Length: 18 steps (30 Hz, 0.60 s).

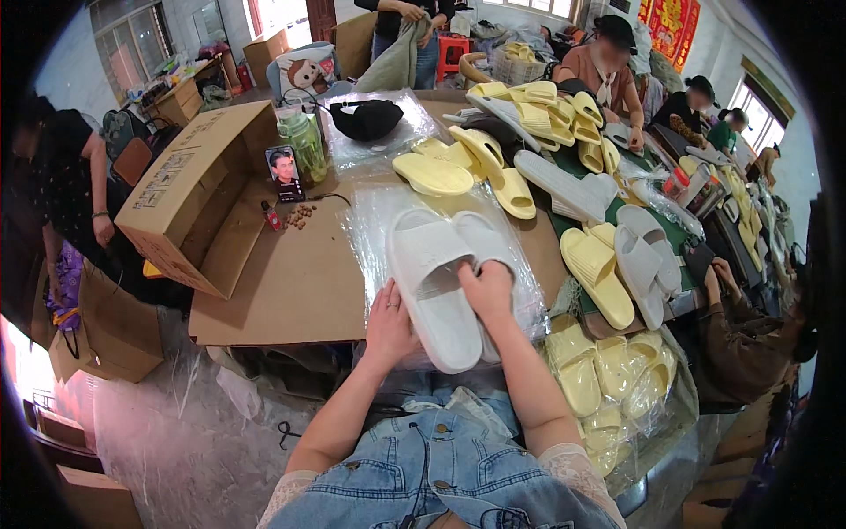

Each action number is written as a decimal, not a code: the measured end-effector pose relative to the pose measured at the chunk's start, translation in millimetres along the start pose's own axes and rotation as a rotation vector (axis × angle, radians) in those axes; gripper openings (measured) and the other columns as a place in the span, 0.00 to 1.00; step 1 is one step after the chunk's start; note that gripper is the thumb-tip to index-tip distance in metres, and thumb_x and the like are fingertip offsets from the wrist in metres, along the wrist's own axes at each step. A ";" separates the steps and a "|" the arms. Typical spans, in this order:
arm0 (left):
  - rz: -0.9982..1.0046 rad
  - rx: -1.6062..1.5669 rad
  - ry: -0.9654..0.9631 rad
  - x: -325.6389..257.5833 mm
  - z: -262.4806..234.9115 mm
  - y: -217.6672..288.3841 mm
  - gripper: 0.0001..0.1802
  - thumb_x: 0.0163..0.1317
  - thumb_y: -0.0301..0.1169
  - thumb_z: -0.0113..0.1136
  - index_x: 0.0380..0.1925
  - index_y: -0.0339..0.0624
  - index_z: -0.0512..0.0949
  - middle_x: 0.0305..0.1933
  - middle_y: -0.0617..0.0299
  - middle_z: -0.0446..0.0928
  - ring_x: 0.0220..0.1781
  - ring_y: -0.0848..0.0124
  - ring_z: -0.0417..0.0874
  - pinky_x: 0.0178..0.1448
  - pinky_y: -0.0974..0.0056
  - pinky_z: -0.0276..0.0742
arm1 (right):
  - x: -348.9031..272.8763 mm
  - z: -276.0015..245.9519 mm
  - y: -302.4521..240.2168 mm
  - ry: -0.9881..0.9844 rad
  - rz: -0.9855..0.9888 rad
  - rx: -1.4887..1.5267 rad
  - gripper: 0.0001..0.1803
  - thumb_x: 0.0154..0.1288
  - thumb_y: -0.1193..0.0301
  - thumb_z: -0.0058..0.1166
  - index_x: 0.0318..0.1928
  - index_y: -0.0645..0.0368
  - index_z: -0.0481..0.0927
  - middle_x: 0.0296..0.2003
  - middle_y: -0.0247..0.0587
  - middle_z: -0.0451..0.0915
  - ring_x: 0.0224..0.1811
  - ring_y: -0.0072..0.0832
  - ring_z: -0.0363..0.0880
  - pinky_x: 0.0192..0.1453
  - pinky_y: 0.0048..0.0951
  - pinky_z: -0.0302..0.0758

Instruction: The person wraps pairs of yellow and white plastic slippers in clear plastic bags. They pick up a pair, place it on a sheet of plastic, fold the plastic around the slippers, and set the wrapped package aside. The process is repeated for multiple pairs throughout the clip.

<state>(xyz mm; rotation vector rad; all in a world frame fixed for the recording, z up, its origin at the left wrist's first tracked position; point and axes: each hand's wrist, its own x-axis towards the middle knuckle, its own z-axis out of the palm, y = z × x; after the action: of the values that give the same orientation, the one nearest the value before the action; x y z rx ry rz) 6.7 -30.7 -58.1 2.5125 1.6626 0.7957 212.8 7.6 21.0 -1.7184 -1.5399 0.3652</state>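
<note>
A pair of light grey slippers (445,328) lies over a stack of clear plastic bags (370,231) in front of me, toes pointing away. One slipper partly covers the other. My left hand (390,326) holds the left slipper by its outer side near the heel; some of its fingers are hidden beneath the sole. Between the two slippers, my right hand (487,291) grips them by the inner edges, its fingertips tucked under the straps and partly hidden. Just beyond the toes sit several loose yellow slippers (432,175).
An opened cardboard box (189,198), a phone (285,174) and a green bottle (304,145) stand at the left. A black cap (366,119) rests farther back. Heaped yellow and grey slippers (599,273) fill the right side; bagged yellow pairs (608,379) lie below. Other people work around the table.
</note>
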 end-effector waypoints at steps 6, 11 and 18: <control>0.000 0.054 -0.076 -0.9 -10.3 4.5 0.48 0.53 0.49 0.67 0.70 0.32 0.65 0.78 0.43 0.59 0.81 0.48 0.56 0.83 0.45 0.51 | 8.9 13.3 36.9 -0.049 -0.037 -0.177 0.29 0.58 0.51 0.61 0.29 0.72 0.84 0.27 0.65 0.83 0.34 0.58 0.85 0.43 0.53 0.80; -0.019 0.067 -0.092 0.7 -9.4 5.1 0.49 0.53 0.51 0.67 0.70 0.33 0.64 0.78 0.43 0.59 0.81 0.48 0.56 0.83 0.45 0.50 | 9.5 27.4 36.1 -0.047 -0.015 -0.287 0.29 0.62 0.49 0.60 0.28 0.68 0.85 0.29 0.64 0.83 0.35 0.58 0.85 0.45 0.53 0.80; -0.039 -0.015 0.021 -1.6 -9.0 8.9 0.45 0.57 0.55 0.67 0.67 0.33 0.70 0.76 0.39 0.62 0.78 0.45 0.61 0.79 0.45 0.57 | -6.1 -6.6 58.7 0.047 0.012 0.034 0.21 0.66 0.61 0.63 0.26 0.70 0.80 0.29 0.62 0.81 0.33 0.56 0.81 0.39 0.50 0.74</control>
<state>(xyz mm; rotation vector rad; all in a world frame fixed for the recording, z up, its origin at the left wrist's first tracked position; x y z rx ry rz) 10.0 -38.2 -48.3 2.4626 1.6989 0.8314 257.4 2.0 -17.8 -1.6993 -1.4823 0.3522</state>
